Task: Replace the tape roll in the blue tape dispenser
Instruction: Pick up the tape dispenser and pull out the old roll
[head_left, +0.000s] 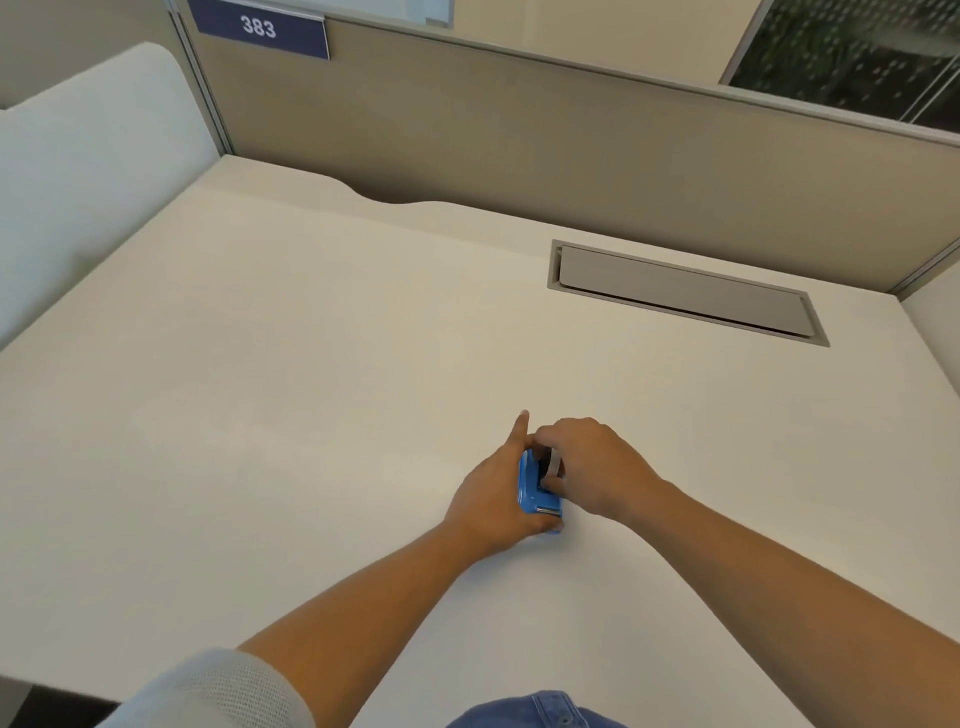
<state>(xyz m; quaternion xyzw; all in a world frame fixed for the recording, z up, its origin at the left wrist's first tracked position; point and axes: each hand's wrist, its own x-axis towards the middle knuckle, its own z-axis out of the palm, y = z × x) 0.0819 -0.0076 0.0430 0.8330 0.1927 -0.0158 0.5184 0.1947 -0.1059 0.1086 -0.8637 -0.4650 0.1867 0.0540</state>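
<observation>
A small blue tape dispenser (532, 488) stands on the white desk (311, 389), its metal cutter end toward me. My left hand (493, 493) wraps its left side and holds it, index finger stretched forward. My right hand (587, 462) comes from the right with fingers closed on the tape roll (554, 462), a grey-white ring with a dark core that sits in the top of the dispenser. Most of the roll is hidden by my fingers.
A grey cable hatch (685, 293) is set into the desk at the back right. A beige partition (519, 135) with a sign reading 383 (258, 27) closes the far edge. A pale divider (88, 166) stands on the left.
</observation>
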